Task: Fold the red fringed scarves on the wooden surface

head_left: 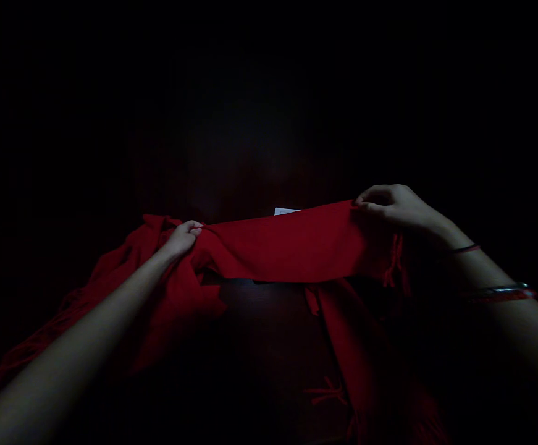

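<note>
A red scarf [287,247] with fringed ends is stretched between my two hands. My left hand [183,238] is closed on its upper edge, left of the middle. At the right, my right hand [389,204] pinches the upper corner between thumb and fingers. Fringe [393,259] hangs below that corner. More red cloth spreads under and beyond my left forearm, with fringe along its outer side. Another red length [356,346] runs down toward me at the lower right; in the dark I cannot tell how the lengths join.
A small white piece [287,211], perhaps paper, shows behind the scarf's top edge. Below the scarf lies a dark surface [264,321], faintly lit. Bracelets [500,292] circle my right wrist and forearm. Deep darkness hides the surroundings.
</note>
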`<state>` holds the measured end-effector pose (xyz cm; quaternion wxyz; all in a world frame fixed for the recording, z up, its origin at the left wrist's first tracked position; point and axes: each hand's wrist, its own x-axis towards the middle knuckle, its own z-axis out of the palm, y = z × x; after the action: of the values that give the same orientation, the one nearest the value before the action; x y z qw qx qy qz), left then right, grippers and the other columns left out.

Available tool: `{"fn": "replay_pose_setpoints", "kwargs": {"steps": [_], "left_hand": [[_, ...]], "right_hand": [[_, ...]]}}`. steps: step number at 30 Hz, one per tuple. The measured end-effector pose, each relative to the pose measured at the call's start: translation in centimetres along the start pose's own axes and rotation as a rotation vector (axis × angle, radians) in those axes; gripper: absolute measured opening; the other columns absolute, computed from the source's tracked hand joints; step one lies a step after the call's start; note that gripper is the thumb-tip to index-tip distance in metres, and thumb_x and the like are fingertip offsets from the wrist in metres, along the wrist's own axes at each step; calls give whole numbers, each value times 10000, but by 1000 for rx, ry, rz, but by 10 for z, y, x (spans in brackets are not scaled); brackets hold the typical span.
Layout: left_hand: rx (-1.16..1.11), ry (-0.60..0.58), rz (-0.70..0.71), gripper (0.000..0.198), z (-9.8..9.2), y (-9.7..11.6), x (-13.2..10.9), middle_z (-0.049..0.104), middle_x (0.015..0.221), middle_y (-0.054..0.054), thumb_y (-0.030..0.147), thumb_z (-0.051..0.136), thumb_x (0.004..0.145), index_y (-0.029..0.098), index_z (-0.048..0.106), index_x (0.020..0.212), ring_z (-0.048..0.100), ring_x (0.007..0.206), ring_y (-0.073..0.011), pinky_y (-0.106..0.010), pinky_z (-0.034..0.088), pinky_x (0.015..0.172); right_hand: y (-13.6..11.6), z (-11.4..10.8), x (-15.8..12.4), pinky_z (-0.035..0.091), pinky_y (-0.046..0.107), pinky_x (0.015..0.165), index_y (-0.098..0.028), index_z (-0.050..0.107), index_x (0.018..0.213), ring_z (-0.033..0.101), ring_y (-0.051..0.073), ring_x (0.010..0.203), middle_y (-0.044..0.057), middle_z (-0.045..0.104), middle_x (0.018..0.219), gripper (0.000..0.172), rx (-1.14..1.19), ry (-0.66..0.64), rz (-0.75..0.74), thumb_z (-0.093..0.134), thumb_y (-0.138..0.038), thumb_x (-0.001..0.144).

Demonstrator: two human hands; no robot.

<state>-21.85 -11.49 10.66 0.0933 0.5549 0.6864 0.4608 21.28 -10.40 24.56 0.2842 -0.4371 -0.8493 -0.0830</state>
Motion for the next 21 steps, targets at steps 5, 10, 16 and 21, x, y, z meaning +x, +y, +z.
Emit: {"fn": "replay_pose_setpoints", "kwargs": {"steps": [5, 10, 16, 21], "left_hand": [[-130, -224, 133, 249, -29, 0, -7, 637, 779, -19, 387, 570, 616, 177, 604, 745, 577, 781, -177, -261, 458, 737], [333, -506, 320, 148, -51, -13, -16, 637, 720, -9, 325, 557, 609, 211, 619, 680, 586, 725, -187, -256, 438, 702], [755, -229, 109, 101, -44, -35, -21, 638, 741, -133, 205, 490, 630, 162, 567, 678, 605, 764, -283, -318, 435, 658], [732, -29, 17, 233, -41, -25, -13, 629, 852, -151, 268, 405, 746, 121, 552, 851, 600, 795, -262, -313, 438, 667]], "right_hand": [[38, 16, -10, 445, 268, 626, -193, 643, 909, 589, 166, 715, 28, 660, 825, 278, -60, -14, 54, 617, -344, 677], [57, 45, -16, 417, 248, 596, -196, 659, 757, 592, 160, 661, 15, 658, 708, 173, -160, -85, 105, 552, -328, 727], [34, 44, -5, 395, 260, 672, -169, 664, 843, 594, 186, 771, 58, 671, 838, 179, -233, -19, 108, 513, -233, 772], [37, 26, 4, 357, 260, 719, -76, 631, 997, 569, 197, 872, 147, 647, 974, 255, -289, 174, 161, 469, -164, 820]]}}
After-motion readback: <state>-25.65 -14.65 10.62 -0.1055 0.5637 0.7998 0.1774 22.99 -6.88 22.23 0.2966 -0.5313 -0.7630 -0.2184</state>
